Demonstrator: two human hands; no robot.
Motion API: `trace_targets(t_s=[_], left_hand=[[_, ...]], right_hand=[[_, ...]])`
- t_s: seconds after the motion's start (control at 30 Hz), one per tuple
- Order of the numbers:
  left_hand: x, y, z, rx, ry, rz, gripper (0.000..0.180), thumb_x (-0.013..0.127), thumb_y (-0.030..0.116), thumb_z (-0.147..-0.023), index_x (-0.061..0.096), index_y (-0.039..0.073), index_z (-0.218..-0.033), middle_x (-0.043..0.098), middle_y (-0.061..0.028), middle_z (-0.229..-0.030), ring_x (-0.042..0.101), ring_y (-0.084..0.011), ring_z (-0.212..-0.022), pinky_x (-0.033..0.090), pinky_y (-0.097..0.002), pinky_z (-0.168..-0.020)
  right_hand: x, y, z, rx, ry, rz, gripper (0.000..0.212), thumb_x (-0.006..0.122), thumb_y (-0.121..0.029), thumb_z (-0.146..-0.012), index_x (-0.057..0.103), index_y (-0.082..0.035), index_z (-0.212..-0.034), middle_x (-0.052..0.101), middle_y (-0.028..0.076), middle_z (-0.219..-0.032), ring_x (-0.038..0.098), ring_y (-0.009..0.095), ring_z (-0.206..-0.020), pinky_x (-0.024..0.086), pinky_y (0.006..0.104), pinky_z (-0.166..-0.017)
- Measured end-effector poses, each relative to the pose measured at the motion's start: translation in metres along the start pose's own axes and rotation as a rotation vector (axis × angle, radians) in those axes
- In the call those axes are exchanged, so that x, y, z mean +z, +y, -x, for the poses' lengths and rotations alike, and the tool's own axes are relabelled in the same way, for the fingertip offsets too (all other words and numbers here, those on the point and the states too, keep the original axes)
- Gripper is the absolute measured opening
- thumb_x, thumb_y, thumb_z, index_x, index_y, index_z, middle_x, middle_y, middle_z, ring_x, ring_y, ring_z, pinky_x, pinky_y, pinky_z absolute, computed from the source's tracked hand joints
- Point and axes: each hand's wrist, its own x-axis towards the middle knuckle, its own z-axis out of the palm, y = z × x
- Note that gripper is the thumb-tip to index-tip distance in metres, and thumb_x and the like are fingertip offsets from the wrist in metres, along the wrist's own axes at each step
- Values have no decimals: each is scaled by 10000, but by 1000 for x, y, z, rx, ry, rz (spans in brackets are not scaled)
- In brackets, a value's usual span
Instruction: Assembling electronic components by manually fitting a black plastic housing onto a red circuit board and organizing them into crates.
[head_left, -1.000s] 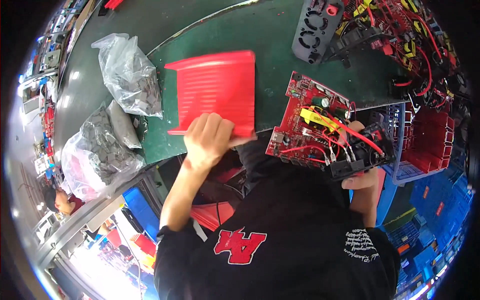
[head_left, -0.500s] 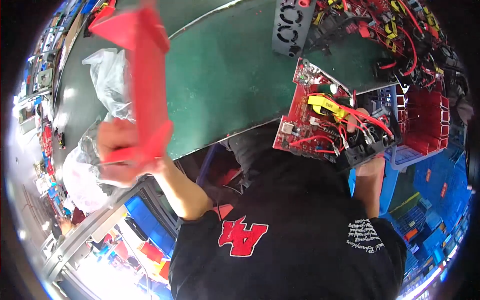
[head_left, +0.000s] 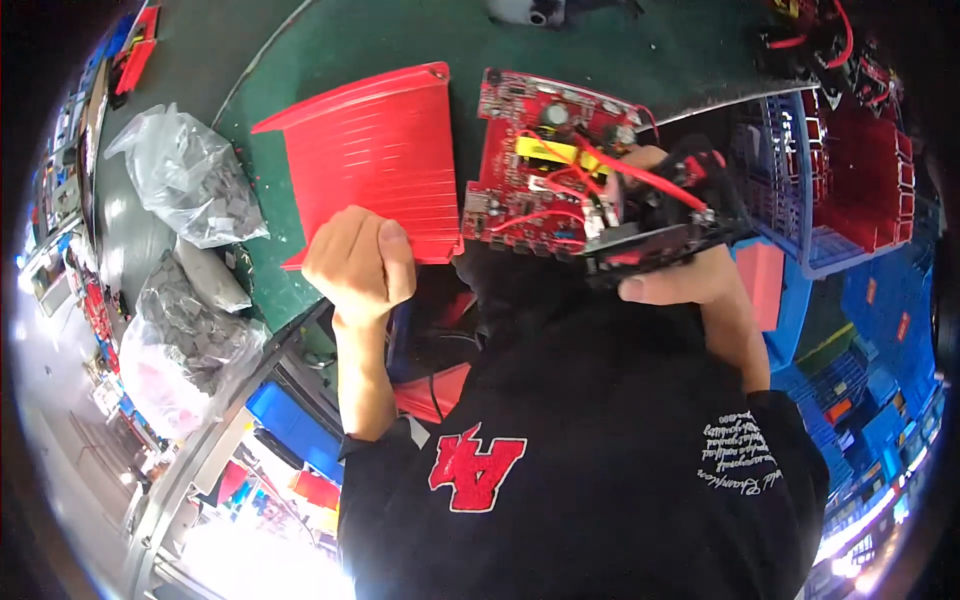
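Note:
My left hand (head_left: 355, 262) is closed at the near edge of a red ribbed housing (head_left: 375, 150), which lies over the green bench with raised flanges at its sides. My right hand (head_left: 685, 280) grips the black end panel (head_left: 650, 245) of a red circuit board (head_left: 515, 165) from the near right; part of the fingers is hidden behind the panel and wires. The board carries a yellow-wrapped component (head_left: 550, 152), capacitors and red wires. Its left edge is close beside the housing's right edge, and I cannot tell whether they touch.
Clear plastic bags (head_left: 185, 175) with small grey pieces lie at the left of the green bench (head_left: 400, 35). A blue crate (head_left: 800, 190) and a red crate (head_left: 880, 205) stand at right. Wired assemblies (head_left: 840, 50) sit at the far right, a grey part at the far edge.
The red housing has come down from the upper left and turned its ribbed face up, in my left hand. My right hand has moved the circuit board left, next to the housing.

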Motion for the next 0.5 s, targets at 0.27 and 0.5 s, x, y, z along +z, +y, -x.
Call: trace_targets(t_s=[0.27, 0.5], left_hand=[[-2, 3, 2, 23, 8, -36, 262, 520, 104, -750, 442, 55, -505, 393, -73, -495, 395, -245, -418, 294, -372, -421], [-1, 4, 3, 15, 24, -51, 282, 511, 128, -763, 462, 62, -493, 407, -65, -476, 410, -238, -413, 298, -367, -416]], right_hand=[[10, 11, -5, -36, -15, 74, 748, 875, -233, -566, 539, -4, -1193, 569, 90, -1126, 541, 195, -1063, 436, 354, -922], [9, 10, -6, -29, -50, 39, 752, 880, -228, -569, 533, -3, -1198, 572, 93, -1124, 545, 201, -1063, 440, 353, -918]])
